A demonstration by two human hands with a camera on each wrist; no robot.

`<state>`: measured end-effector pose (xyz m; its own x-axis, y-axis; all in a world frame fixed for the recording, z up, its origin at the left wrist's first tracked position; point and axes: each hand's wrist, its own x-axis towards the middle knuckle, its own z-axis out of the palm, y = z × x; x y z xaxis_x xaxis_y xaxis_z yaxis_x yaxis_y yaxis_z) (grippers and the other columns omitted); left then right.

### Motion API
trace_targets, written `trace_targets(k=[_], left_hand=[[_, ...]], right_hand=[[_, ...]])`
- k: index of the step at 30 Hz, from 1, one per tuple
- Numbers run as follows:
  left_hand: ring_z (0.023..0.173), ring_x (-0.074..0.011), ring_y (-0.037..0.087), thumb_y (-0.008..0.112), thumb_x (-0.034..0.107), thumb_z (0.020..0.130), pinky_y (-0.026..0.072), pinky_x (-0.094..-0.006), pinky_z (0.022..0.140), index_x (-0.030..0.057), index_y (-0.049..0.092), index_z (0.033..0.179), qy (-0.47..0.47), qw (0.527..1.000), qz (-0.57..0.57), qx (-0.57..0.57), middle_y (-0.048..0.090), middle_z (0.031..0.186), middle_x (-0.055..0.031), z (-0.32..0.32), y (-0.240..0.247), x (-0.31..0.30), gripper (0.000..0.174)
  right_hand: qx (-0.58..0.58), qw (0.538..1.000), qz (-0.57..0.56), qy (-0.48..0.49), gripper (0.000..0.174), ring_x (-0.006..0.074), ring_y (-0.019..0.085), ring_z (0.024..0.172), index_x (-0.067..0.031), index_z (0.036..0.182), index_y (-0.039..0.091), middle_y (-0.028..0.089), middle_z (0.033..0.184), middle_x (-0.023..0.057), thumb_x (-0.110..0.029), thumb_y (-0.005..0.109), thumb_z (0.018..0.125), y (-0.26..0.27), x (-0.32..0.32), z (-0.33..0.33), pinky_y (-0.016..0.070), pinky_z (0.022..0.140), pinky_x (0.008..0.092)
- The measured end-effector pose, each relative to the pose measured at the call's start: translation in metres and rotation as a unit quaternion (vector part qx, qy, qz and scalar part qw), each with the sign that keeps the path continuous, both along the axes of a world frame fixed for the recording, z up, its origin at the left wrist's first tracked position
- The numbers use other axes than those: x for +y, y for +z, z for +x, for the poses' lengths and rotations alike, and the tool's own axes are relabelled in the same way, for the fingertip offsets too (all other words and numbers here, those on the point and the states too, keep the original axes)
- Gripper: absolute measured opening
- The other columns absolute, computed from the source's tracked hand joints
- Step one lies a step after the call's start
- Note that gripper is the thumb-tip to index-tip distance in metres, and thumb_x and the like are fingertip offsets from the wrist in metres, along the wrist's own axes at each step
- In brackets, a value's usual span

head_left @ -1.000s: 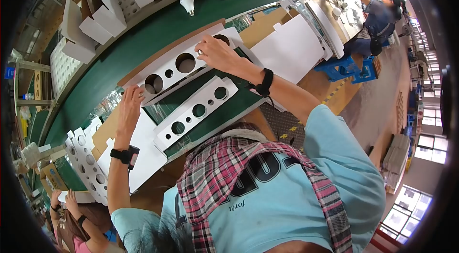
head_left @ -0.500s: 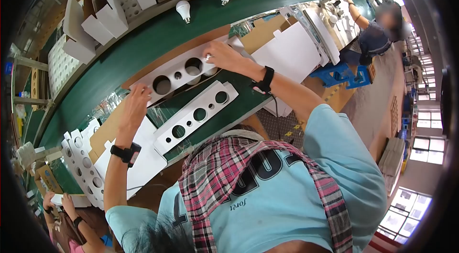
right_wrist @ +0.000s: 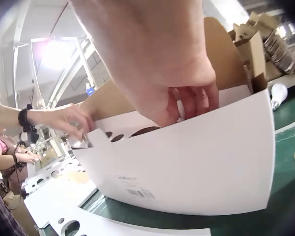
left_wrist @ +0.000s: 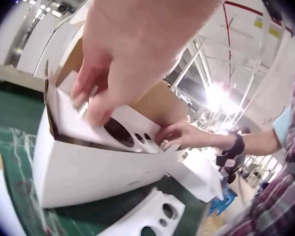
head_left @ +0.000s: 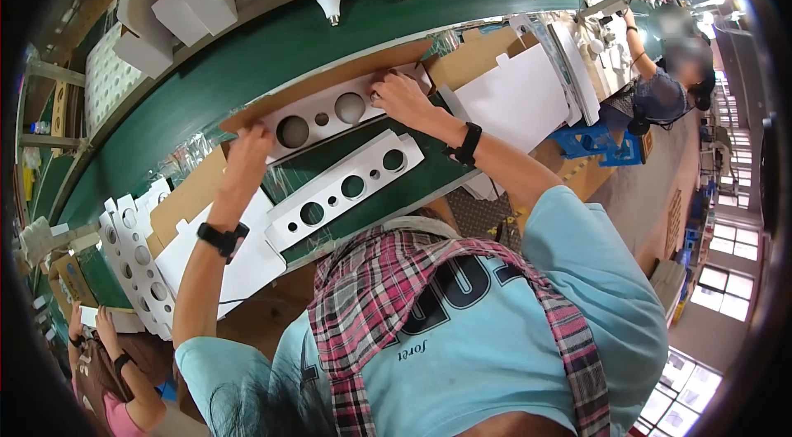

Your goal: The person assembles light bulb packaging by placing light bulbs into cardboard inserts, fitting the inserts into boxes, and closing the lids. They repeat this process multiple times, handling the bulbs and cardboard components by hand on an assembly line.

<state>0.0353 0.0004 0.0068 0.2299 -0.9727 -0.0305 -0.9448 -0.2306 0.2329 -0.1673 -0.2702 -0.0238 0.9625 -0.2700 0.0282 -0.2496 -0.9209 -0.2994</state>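
A long white box (right_wrist: 187,167) with a raised brown inner flap (head_left: 330,78) lies on the green bench. Inside it is a white insert (head_left: 322,118) with large and small round holes. At the insert's left end, my left hand (head_left: 247,158) pinches it between thumb and fingers, also visible in the left wrist view (left_wrist: 132,59). My right hand (head_left: 404,100) has its fingers curled down inside the box, gripping the insert near its right end; the box wall partly hides those fingertips in the right wrist view. A second holed insert (head_left: 346,189) lies nearer my body, untouched.
Flat white boxes (head_left: 516,94) lie at right, and more white card (head_left: 247,259) at left. White bulbs (head_left: 328,4) stand along the far side, near open cartons (head_left: 186,18). Other people work at far right (head_left: 660,90) and lower left (head_left: 124,387).
The insert has gone down from above the box to inside it, with both hands on it. The brown flap shows more fully behind it.
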Motion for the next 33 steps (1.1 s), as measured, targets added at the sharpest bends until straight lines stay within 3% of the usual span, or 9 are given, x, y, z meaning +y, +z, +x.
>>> trace_targets(k=[1,8,11,14,17,20,26,29,33], left_hand=[[0.096,-0.0307,0.057,0.054,-0.007,0.071,0.0508,-0.0382,0.078,-0.0013,0.061,0.088,-0.024,0.997,-0.054,-0.055,0.056,0.098,-0.0154,-0.003,-0.013,-0.001,0.019],[0.097,-0.0293,0.058,0.055,-0.003,0.073,0.0505,-0.0349,0.081,-0.0016,0.06,0.091,-0.017,0.991,0.103,-0.08,0.057,0.103,-0.0159,-0.015,-0.003,-0.026,0.018],[0.103,-0.0298,0.054,0.054,-0.001,0.076,0.0465,-0.0372,0.089,-0.0024,0.058,0.101,-0.046,0.989,-0.132,-0.053,0.055,0.11,-0.018,-0.041,0.021,-0.052,0.025],[0.11,-0.0297,0.05,0.054,0.002,0.08,0.042,-0.0389,0.095,-0.0034,0.054,0.111,0.001,0.984,-0.165,-0.07,0.052,0.118,-0.0191,-0.051,-0.007,-0.071,0.032],[0.11,-0.0329,0.052,0.055,0.008,0.084,0.0429,-0.0412,0.093,-0.0032,0.053,0.118,0.057,0.992,-0.113,-0.024,0.056,0.114,-0.0224,-0.044,-0.022,-0.085,0.036],[0.105,-0.0377,0.055,0.057,0.017,0.086,0.0438,-0.0448,0.092,-0.0021,0.056,0.117,0.131,0.971,0.12,0.157,0.061,0.105,-0.0262,-0.037,0.023,-0.107,0.037],[0.098,-0.0402,0.059,0.06,0.027,0.084,0.0453,-0.0435,0.089,-0.0015,0.062,0.11,0.011,0.982,0.0,0.186,0.062,0.102,-0.0272,0.002,-0.035,-0.114,0.038],[0.1,-0.0394,0.058,0.059,0.025,0.084,0.0451,-0.0419,0.089,-0.0031,0.06,0.112,0.041,0.977,0.072,0.198,0.062,0.104,-0.0263,-0.009,0.0,-0.119,0.04],[0.099,-0.0393,0.059,0.061,0.025,0.083,0.0454,-0.0415,0.088,-0.0029,0.06,0.111,0.068,0.963,0.045,0.257,0.062,0.103,-0.0258,-0.001,-0.017,-0.118,0.04]], right_hand=[[-0.004,1.0,-0.005,-0.002,0.019,0.0369,0.058,0.089,-0.0022,0.088,0.064,0.061,0.086,0.0184,-0.018,0.066,0.078,0.0,0.003,-0.002,0.0492,0.077,0.0446],[-0.026,0.999,0.017,0.01,0.022,0.0358,0.054,0.098,-0.0016,0.093,0.06,0.056,0.097,0.0183,-0.017,0.067,0.078,-0.001,0.0,-0.005,0.0485,0.081,0.0435],[-0.028,1.0,0.007,-0.001,0.022,0.0341,0.053,0.099,-0.0034,0.095,0.06,0.055,0.098,0.0156,-0.016,0.066,0.079,0.0,0.003,-0.009,0.0472,0.084,0.0426],[-0.039,0.999,0.017,0.022,0.022,0.0324,0.052,0.1,-0.0048,0.097,0.059,0.053,0.1,0.0136,-0.015,0.066,0.079,0.0,0.003,-0.008,0.0465,0.085,0.0419],[-0.045,0.998,0.029,0.019,0.02,0.0319,0.051,0.1,-0.0055,0.096,0.058,0.05,0.101,0.0133,-0.012,0.066,0.079,-0.001,0.003,-0.008,0.0464,0.084,0.0421],[-0.052,0.997,0.045,0.019,0.02,0.032,0.051,0.1,-0.0061,0.097,0.057,0.05,0.102,0.0133,-0.012,0.065,0.079,-0.007,0.002,-0.011,0.0452,0.085,0.0421],[-0.052,0.996,0.069,0.022,0.021,0.0317,0.05,0.101,-0.0065,0.098,0.057,0.049,0.102,0.0133,-0.011,0.064,0.079,-0.001,0.002,-0.011,0.0429,0.087,0.0424],[-0.06,0.995,0.084,0.017,0.021,0.0309,0.049,0.104,-0.0075,0.099,0.057,0.049,0.102,0.0127,-0.011,0.063,0.08,-0.001,0.003,-0.013,0.041,0.089,0.0426],[-0.056,0.994,0.096,0.009,0.024,0.0297,0.046,0.109,-0.0097,0.103,0.057,0.048,0.102,0.0116,-0.014,0.062,0.08,-0.001,0.001,-0.014,0.036,0.094,0.0432]])
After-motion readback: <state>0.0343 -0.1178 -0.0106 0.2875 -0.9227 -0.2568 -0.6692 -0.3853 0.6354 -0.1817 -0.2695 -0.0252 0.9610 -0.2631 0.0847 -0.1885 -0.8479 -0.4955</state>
